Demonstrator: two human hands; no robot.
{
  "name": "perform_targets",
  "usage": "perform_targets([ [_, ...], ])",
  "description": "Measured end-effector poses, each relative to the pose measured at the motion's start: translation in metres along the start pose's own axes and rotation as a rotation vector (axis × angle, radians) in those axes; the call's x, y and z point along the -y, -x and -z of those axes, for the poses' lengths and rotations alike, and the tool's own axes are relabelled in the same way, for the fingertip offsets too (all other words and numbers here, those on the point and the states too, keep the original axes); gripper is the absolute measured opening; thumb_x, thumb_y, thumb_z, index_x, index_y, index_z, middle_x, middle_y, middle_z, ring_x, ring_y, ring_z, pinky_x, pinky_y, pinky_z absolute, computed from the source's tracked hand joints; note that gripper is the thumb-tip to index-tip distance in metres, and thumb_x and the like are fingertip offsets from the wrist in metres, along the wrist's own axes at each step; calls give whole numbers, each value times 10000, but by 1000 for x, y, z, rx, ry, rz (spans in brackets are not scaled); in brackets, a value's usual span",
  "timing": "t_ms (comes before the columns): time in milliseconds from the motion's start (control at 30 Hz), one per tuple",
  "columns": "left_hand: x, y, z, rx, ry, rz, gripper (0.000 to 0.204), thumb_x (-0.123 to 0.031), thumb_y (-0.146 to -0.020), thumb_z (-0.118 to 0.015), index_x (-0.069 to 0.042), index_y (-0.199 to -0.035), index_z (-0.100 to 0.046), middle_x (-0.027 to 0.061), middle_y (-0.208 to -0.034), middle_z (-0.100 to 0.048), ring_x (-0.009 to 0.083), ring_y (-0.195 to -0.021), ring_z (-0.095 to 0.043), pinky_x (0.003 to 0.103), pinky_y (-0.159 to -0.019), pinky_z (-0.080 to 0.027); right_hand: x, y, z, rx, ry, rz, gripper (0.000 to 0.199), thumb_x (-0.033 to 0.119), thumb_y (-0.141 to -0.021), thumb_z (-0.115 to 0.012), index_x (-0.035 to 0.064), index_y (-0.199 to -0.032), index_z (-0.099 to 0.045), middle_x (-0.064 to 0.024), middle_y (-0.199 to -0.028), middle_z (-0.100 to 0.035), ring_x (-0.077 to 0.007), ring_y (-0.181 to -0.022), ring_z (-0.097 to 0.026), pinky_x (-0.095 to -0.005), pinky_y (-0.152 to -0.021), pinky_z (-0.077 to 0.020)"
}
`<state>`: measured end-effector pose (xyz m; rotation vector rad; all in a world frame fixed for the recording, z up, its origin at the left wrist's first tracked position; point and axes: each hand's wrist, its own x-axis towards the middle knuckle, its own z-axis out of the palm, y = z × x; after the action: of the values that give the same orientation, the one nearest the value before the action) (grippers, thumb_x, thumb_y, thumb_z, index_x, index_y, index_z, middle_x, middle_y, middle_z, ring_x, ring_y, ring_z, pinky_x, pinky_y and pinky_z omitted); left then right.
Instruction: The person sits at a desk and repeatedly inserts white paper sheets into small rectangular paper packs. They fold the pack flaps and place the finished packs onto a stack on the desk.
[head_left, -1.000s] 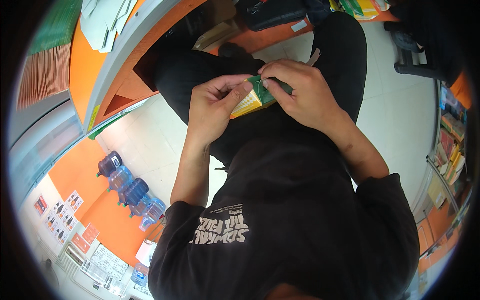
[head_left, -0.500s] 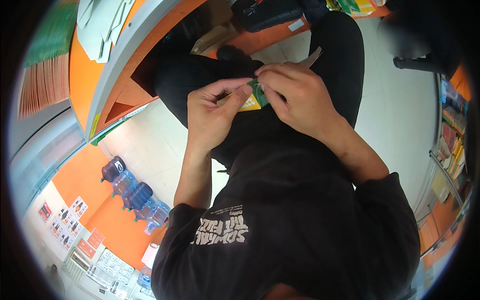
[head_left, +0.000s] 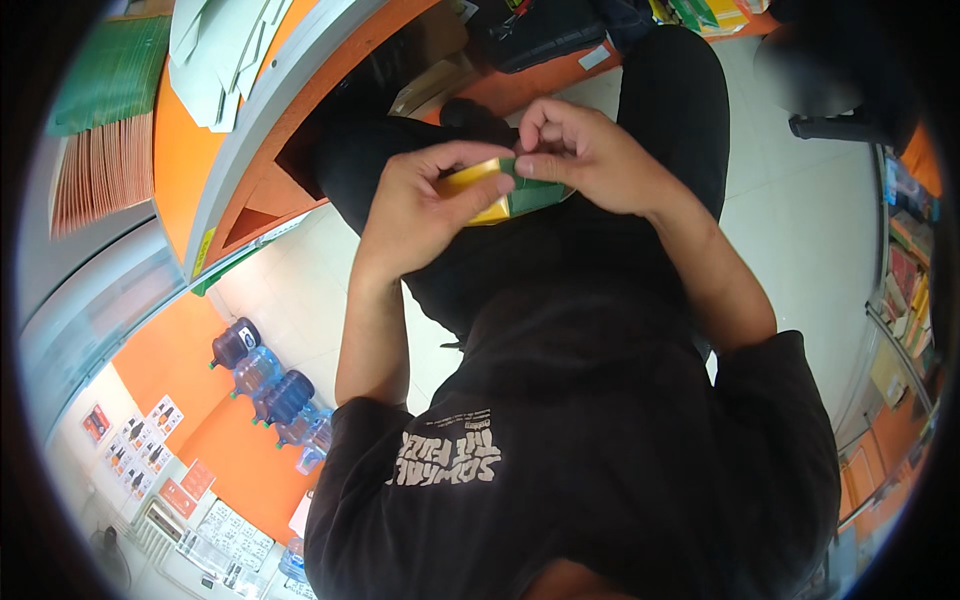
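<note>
At the upper centre of the head view, a yellow-and-green carton [head_left: 535, 196] is located above the person's lap, between the two hands. The yellow section is on the left, the green section on the right. The left hand [head_left: 415, 210] is clamped on the yellow section, with the thumb across the near face and the fingers along the far side. The right hand [head_left: 602, 160] is positioned at the upper edge of the green section. Its thumb tip touches that edge near the left thumb; its index finger is curled above. Whether the right thumb and fingers grip anything between them cannot be told.

Below the carton, a dark shirt [head_left: 600, 440] with pale lettering fills the lower centre. Black trousers [head_left: 675, 130] extend to the upper centre.

At the upper left, a grey-edged orange counter [head_left: 187, 165] supports pale sheets [head_left: 215, 65] and, beside them, a stack of green-and-brown pieces [head_left: 105, 130]. At the lower left, large water bottles [head_left: 283, 396] stand in a slanting row beside an orange wall [head_left: 165, 345]. At the top centre, a black case [head_left: 545, 35] is visible.
</note>
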<state>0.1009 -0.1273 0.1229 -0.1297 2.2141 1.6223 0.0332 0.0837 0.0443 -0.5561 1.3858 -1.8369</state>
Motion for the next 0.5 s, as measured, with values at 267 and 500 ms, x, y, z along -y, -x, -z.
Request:
perform_targets([
  [267,35,-15,36,-246,521,147,216,-176,-955,-692,18,-1050,-685,47,-918,-717,85,-818,-653,228,-762,-508,13,-19,-9,-438,509,482,335,174,-819,-807,69,-994,-541,-82,-1118,-641,-218,-1100,-629,-318,-929,-493],
  [500,29,-34,-11,-264,843,-92,293,-107,-978,-622,-9,-1243,-544,113,-1145,-672,161,-1032,-670,302,-864,-551,-21,-20,-34,-513,619,562,293,64,-776,-800,50,-999,-610,-86,-1272,-621,-258,-1098,-645,-382,-904,-558],
])
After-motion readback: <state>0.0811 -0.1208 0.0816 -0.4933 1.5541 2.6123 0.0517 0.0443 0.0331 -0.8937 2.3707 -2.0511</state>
